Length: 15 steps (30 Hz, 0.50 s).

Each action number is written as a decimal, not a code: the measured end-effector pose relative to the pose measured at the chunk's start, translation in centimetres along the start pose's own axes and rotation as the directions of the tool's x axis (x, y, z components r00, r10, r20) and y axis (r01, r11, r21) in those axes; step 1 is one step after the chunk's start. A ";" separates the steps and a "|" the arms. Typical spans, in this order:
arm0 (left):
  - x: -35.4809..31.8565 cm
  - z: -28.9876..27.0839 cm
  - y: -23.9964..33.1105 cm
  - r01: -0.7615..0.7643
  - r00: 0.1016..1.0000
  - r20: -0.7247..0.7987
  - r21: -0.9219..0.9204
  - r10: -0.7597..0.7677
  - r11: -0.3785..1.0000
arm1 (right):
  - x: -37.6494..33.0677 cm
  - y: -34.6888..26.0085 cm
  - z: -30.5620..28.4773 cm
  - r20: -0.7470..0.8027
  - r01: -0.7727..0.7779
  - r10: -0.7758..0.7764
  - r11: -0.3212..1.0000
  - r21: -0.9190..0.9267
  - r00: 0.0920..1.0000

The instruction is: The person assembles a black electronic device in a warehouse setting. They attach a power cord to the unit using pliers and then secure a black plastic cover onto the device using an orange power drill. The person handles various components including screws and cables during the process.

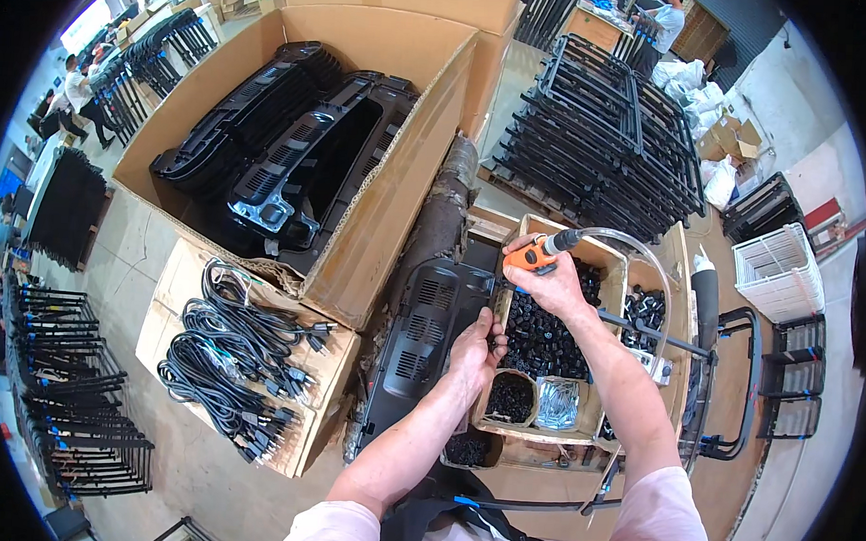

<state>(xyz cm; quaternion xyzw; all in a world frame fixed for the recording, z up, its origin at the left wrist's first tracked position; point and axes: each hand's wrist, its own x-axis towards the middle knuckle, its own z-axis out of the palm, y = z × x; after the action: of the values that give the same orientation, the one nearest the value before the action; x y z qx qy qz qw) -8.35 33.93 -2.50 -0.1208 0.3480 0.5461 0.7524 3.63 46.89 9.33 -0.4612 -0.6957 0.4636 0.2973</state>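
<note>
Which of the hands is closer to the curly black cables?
Left. The left hand is to the right of the black cables, by the edge of the black panel; the right hand is farther right, holding the orange tool.

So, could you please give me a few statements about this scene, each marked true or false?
1. The orange tool is in the left hand. False: the right hand holds it.
2. The left hand is at the edge of a black vented panel. True.
3. The bundled black cables lie inside the large open carton. False: they lie on a lower cardboard box beside it.
4. The large open carton holds black molded parts. True.
5. The white basket stands at the far left of the view. False: it is on the right.
</note>
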 end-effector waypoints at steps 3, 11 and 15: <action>0.5 1.0 0.6 -0.004 0.999 -0.034 -0.008 0.004 1.000 | 0.1 -0.1 0.1 0.009 -0.030 0.030 0.999 0.020 1.000; 2.1 2.3 1.3 -0.022 0.998 -0.058 -0.053 0.019 0.998 | 0.4 0.3 0.5 -0.041 -0.028 0.029 0.999 0.020 0.999; 2.7 2.6 2.6 -0.049 0.997 -0.059 -0.109 0.043 0.993 | -0.9 -1.8 0.8 -0.063 0.073 -0.061 0.970 0.230 0.996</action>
<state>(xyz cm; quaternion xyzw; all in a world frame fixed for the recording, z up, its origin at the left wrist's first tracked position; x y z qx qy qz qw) -9.22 38.35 -1.88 -0.1694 0.3411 0.5780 0.7217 2.62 45.48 10.67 -0.4121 -0.6434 0.5187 0.3837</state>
